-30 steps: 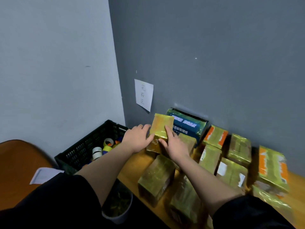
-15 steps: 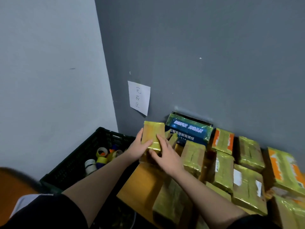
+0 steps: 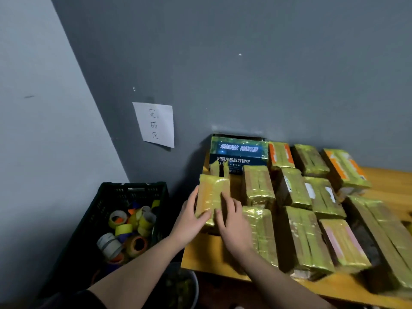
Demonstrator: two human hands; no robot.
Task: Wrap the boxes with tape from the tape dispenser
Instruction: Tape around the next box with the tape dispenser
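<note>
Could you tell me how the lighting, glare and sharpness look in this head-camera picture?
Head view: dim, cool light; the yellow-taped boxes throw shiny glare; the right hand and the box it touches are slightly smeared by motion; wide-angle distortion slants the wall corner and stretches the boxes at the right edge; the black crate is deep in shadow.

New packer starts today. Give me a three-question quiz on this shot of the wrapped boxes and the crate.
1. True or false: both hands touch the same wrapped box.
2. Where do the tape rolls lie? A) on the table B) in the black crate C) on the wall
3. Fill in: the white paper note hangs on the grey ____.

Key:
1. True. The left hand holds its left edge, and the right hand lays its fingers on top.
2. B, the black crate left of the table.
3. wall.
</note>
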